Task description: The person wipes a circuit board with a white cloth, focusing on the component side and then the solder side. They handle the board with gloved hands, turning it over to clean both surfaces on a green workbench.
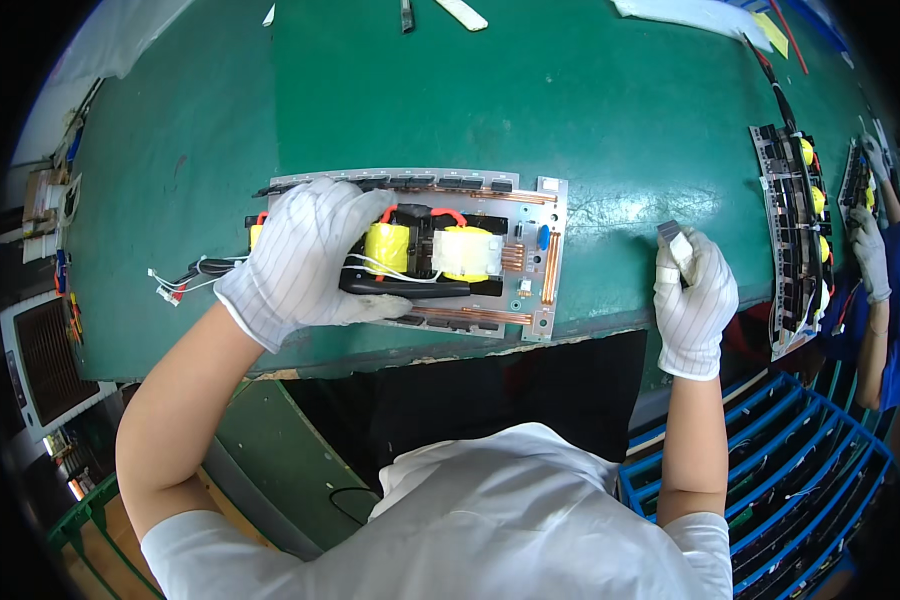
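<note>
A grey circuit board point(530, 322) lies on the green workbench, carrying yellow-wrapped coils point(387, 248), black parts and copper-coloured strips. My gloved left hand point(305, 255) spans the left part of the board. Its fingers reach over the upper side and the thumb lies along the lower side, gripping it. White wires point(210, 283) with small connectors stick out at the board's left end. Off to the right, my gloved right hand point(697, 300) pinches a small grey-and-white block-shaped piece point(676, 243) above the bench edge; its exact kind I cannot make out.
Another board with yellow coils point(795, 240) rests farther right on the green workbench point(420, 90). Beyond it, a co-worker's gloved hands point(868, 255) are at a similar board. A blue rack point(770, 480) stands below the bench at right. White strips point(463, 14) lie at the far edge.
</note>
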A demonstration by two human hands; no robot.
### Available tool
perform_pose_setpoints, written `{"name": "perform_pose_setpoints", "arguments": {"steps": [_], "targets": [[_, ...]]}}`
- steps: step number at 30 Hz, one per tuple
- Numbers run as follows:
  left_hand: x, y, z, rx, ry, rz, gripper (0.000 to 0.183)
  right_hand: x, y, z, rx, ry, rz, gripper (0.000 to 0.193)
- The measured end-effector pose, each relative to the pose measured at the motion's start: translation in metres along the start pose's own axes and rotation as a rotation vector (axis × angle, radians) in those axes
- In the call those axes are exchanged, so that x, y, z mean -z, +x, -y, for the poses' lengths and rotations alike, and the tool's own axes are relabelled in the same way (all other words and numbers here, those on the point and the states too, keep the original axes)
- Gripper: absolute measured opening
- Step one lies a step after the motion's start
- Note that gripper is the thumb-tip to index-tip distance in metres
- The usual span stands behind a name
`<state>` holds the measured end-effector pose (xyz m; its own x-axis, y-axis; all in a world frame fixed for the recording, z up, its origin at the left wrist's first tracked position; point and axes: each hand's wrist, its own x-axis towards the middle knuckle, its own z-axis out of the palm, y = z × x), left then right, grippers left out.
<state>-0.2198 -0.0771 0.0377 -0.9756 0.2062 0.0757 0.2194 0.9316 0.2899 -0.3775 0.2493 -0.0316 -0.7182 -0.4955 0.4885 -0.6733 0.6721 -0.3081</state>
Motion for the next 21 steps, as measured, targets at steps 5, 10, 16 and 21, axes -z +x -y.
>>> {"name": "perform_pose_setpoints", "arguments": {"steps": [5, 10, 16, 21], "targets": [[-0.0002, -0.0014, -0.0007, -0.003, 0.018, -0.024, 0.076, 0.0003, -0.0008, -0.0011, -0.005, -0.036, 0.003, 0.021], [-0.0007, -0.0038, -0.0026, 0.010, 0.054, -0.018, 0.077, -0.0014, -0.0035, -0.0033, -0.002, -0.043, 0.006, 0.023], [-0.0013, -0.0064, -0.0040, -0.013, 0.092, -0.056, 0.074, -0.0021, -0.0042, -0.0026, 0.021, -0.060, -0.022, 0.022], [-0.0009, -0.0081, -0.0019, 0.055, 0.040, 0.016, 0.077, -0.0034, -0.0051, -0.0049, 0.008, -0.060, -0.020, 0.021]]}}
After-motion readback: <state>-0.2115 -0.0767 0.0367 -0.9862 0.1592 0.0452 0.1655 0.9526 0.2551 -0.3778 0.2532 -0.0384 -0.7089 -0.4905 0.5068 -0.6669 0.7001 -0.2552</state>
